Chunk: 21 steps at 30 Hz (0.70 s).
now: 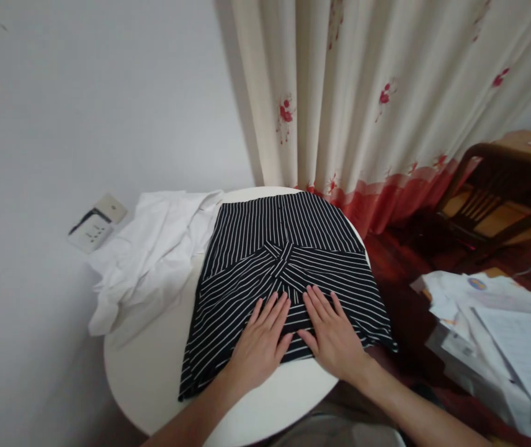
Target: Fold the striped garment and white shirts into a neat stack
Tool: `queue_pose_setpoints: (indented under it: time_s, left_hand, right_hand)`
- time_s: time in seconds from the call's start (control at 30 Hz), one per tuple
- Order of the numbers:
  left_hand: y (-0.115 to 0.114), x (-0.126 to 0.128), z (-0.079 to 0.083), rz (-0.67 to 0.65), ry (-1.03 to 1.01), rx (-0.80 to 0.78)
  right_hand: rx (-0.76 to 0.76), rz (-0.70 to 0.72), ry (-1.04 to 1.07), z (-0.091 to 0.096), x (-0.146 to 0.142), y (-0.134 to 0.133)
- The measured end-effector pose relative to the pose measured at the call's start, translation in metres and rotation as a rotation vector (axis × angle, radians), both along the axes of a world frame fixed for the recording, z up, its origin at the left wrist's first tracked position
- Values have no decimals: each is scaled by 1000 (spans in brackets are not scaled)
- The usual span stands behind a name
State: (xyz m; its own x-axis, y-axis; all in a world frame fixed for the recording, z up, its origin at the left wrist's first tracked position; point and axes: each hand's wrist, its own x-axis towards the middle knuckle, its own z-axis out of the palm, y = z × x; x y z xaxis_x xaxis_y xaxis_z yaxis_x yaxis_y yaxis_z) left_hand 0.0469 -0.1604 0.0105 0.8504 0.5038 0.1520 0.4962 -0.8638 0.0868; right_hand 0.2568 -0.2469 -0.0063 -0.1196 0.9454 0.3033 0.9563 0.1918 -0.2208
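A black garment with white stripes (pixel 247 230) lies spread out on a round white table (pixel 139 379). It has a twisted, knot-like detail at its middle, and its right corner hangs past the table's edge. My left hand (pixel 260 341) rests flat on the near part of the cloth, fingers stretched forward. Beside it, my right hand (pixel 333 332) also presses flat on the stripes with its fingers out. Both thumbs point inward with a small gap between them. Neither hand grips the fabric.
Crumpled white cloth (pixel 154 242) lies at the table's left, against the wall with a power socket (pixel 91 233). A floral curtain (pixel 363 93) hangs behind. To the right are a wooden chair (pixel 479 186) and a pile of papers and plastic bags (pixel 502 335).
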Motion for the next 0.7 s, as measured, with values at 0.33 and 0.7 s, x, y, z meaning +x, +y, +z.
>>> queue_pose_setpoints:
  time_s: [0.33,0.7]
  left_hand:
    - [-4,-65,1,-19,113,97]
    - [-7,-150,13,-148,113,103]
  right_hand:
    - [10,-173,-86,-9,38,-24]
    - [290,-80,167,-52,101,-94]
